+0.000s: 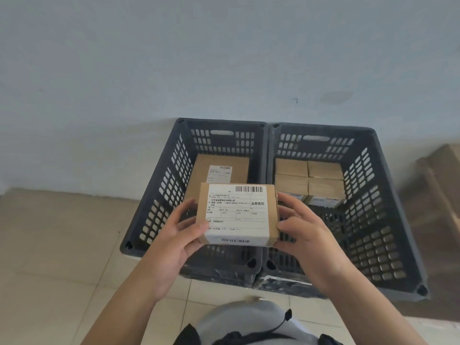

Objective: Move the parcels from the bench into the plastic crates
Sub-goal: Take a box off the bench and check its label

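A plain pale blue-grey wall point(199, 58) fills the far side; beige floor tiles point(57, 232) spread near and left; stacked brown cardboard cartons point(438, 195) stand at right

Parcel point(237, 215) between both hands, above two side-by-side crates point(159, 190).

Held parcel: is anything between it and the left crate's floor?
Nothing visible blocks it. Both hands, left hand and right hand, hold the parcel over the left crate, whose top is open. One labelled box lies at its far end; the near floor is hidden.
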The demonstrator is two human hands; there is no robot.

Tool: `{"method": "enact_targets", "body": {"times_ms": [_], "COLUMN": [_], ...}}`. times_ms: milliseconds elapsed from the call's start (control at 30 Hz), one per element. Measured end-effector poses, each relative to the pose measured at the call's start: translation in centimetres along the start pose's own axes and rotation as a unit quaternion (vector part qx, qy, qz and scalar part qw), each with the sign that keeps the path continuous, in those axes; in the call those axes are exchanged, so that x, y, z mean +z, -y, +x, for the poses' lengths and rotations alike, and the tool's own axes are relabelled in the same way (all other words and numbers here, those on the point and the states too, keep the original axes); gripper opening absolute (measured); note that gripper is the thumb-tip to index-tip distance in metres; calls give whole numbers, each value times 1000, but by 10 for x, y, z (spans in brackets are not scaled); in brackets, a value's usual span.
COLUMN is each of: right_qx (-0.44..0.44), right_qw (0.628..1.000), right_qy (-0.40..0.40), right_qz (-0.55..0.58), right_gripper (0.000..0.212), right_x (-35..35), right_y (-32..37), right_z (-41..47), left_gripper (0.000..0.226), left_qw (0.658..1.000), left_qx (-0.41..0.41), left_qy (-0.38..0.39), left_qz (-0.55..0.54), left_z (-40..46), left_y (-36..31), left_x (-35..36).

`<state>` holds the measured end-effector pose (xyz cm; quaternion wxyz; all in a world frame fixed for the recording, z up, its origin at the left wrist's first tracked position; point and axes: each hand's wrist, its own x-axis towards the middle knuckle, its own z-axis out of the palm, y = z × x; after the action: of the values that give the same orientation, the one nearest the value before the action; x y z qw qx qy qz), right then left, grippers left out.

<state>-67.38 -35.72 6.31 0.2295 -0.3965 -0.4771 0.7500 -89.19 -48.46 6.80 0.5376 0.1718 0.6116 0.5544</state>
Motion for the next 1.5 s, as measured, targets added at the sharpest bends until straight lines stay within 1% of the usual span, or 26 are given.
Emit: {"method": "enact_targets", "body": {"times_ms": [100,233,300,433,500,600,667,733,800,867,933,1000,1100,1200,1233,1267,1400,1500], "right_qx": [15,22,25,23,25,38,55,64,61,66,90,115,127,117,116,116,105,98], "right_qw": [1000,999,997,991,988,989,990,986,978,963,938,906,857,805,794,791,791,791], "right_qy": [-3,-13,-37,-82,-99,-107,-116,-150,-195,-222,-230,-231,-242,-262,-265,-270,-294,-312], "right_qz": [15,40,69,106,112,96,66,18,-43,-138,-242,-335,-437,-520,-534,-537,-526,-517], "right_gripper": [55,56,54,55,58,60,53,49,52,62,78,88,92,93,92,91,85,81], "right_x": [-17,-30,-30,-16,-5,7,10,9,9,11,14,18,26,31,31,31,31,32], "right_y": [-8,-11,-14,-21,-26,-29,-27,-24,-24,-29,-39,-50,-71,-85,-88,-90,-93,-95], "right_z": [9,19,22,30,35,42,47,56,70,89,113,136,161,166,167,167,171,171], "left_gripper": [61,54,57,75,77,74,73,74,68,59,61,65,67,59,56,54,46,51], "left_qw": [998,997,995,987,988,990,991,992,994,993,991,989,985,983,982,982,987,991], "left_qx": [-7,-5,-10,-24,-31,-41,-54,-64,-73,-88,-107,-127,-158,-175,-176,-175,-131,-106], "left_qy": [-41,-60,-70,-87,-67,-53,-46,-42,-45,-55,-68,-74,-59,-34,-22,-8,33,45], "left_qz": [-39,-56,-68,-130,-133,-124,-113,-97,-70,-49,-30,-10,21,52,59,68,82,70], "left_z": [13,27,34,56,69,88,102,121,147,176,208,241,285,324,337,348,385,404], "left_y": [8,12,16,20,24,25,21,15,11,11,15,23,33,39,41,42,46,54], "left_x": [25,53,63,72,71,61,49,33,15,-3,-20,-32,-39,-31,-26,-21,-1,10]}}
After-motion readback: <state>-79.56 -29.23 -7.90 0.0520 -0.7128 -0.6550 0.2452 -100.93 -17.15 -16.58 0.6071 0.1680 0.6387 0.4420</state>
